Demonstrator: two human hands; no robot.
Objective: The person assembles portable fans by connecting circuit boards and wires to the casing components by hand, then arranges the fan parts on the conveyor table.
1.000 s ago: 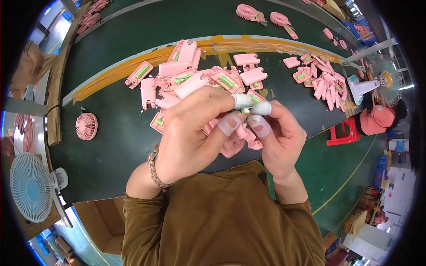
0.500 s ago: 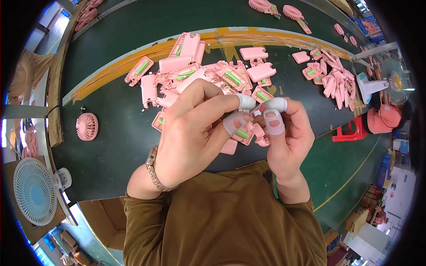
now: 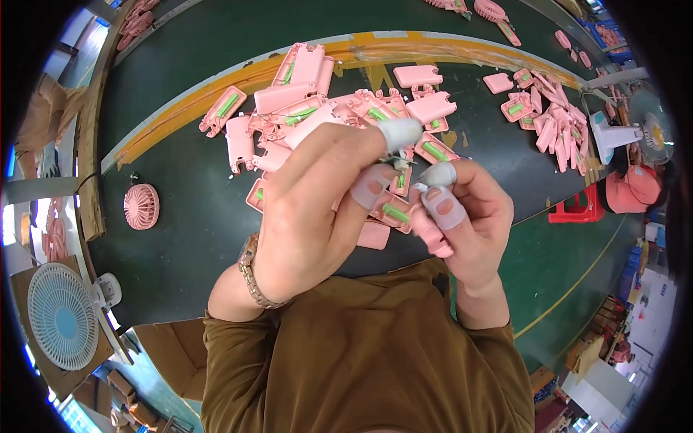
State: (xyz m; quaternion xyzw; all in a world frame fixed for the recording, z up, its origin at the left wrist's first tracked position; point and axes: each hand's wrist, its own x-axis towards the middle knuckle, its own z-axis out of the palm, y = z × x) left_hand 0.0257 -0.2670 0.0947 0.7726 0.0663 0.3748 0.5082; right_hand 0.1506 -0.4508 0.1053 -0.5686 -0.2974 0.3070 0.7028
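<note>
Above the near edge of the dark green table, my left hand (image 3: 307, 202) is closed in a loose pinch. At its fingertips is a small white connector (image 3: 401, 164) with thin wires, partly blurred. Close beside it, my right hand (image 3: 473, 224) grips a small curved pink plastic part (image 3: 431, 234) with thumb and fingers. A tiny white piece shows at its fingertips. Pale finger cots cover the thumb and index finger of both hands. Behind them lies a heap of pink handle shells (image 3: 285, 99), several holding green batteries (image 3: 395, 211).
A round pink fan head (image 3: 141, 206) lies at the left. Another pile of pink shells (image 3: 556, 123) is at the right, near a white desk fan (image 3: 613, 137). Yellow tape (image 3: 245, 76) crosses the table. A red stool (image 3: 577, 208) stands right; a white fan (image 3: 63, 316) is lower left.
My hands have drawn apart slightly. The pink part in my right hand has come lower and into fuller view, and the wires with the connector now show at my left fingertips.
</note>
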